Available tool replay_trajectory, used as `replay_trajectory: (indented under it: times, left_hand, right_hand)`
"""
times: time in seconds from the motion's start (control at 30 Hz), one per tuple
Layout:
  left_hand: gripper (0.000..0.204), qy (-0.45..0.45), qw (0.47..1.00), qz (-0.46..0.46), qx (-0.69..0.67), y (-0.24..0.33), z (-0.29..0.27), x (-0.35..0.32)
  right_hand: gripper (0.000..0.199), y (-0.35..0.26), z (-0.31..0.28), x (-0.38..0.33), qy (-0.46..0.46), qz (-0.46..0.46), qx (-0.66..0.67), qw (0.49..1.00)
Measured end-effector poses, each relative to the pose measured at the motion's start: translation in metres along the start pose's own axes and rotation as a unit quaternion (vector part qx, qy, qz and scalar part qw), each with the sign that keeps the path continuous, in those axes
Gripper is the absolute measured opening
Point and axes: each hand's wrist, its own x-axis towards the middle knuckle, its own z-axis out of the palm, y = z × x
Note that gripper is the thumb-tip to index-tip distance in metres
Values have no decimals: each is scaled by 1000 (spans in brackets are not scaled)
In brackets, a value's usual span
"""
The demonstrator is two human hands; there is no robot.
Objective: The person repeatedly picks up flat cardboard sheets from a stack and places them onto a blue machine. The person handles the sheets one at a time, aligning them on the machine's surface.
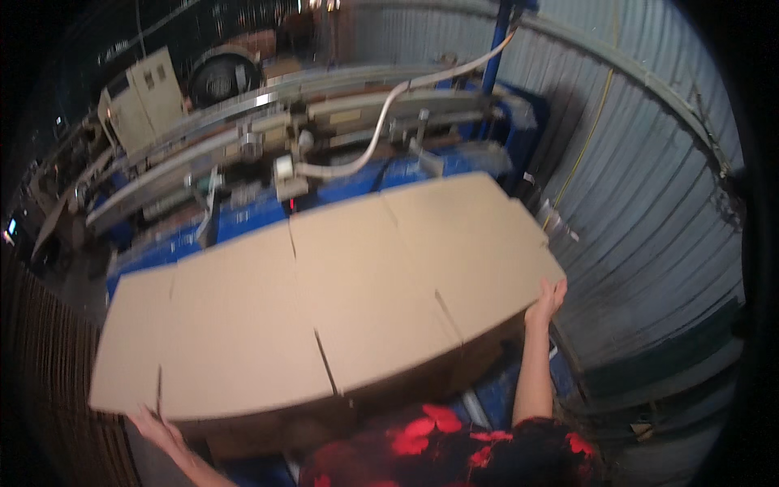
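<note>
A wide, flat cardboard box blank [349, 284] spans the middle of the view, with slots cut into both of its long edges. At its near left corner, my left hand [157, 426] grips the edge, fingers partly hidden by the board. My right hand [547, 301] holds the right end near the corner, thumb and fingers closed round the edge. The blank's far edge lies against a blue machine [243, 221]. Beneath the near edge, more brown cardboard [276, 432] shows in shadow.
A metal rail [195, 154] runs across the machine, with a white hose [381, 130] looping over it. A corrugated metal wall [649, 219] stands to the right. Stacked cardboard sheets [57, 381] rise at the left. A beige cabinet [144, 99] is at the back left.
</note>
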Motion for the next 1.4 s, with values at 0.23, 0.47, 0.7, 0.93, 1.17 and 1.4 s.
replay_trajectory:
  times: [0.23,0.47,0.7,0.93,1.17,1.4]
  left_hand:
    - [47,14,997,-70,-41,13,-1,79]
    - [46,-125,971,-169,-110,-17,-41,106]
    - [56,-169,979,-108,41,35,-56,-20]
    - [43,-232,919,-145,285,-6,-16,-102]
    - [49,-417,775,323,348,-47,89,-131]
    - [62,-433,672,409,440,-52,158,-126]
  right_hand:
    - [46,-34,36,-54,-65,193,214,955]
    - [37,-64,74,-38,-171,287,162,928]
    - [42,-104,15,-26,-199,143,5,969]
    - [33,-98,-6,-71,-328,-110,-274,897]
    - [59,-13,55,-108,-568,-448,-459,517]
    - [57,21,112,-75,-557,-455,-453,527]
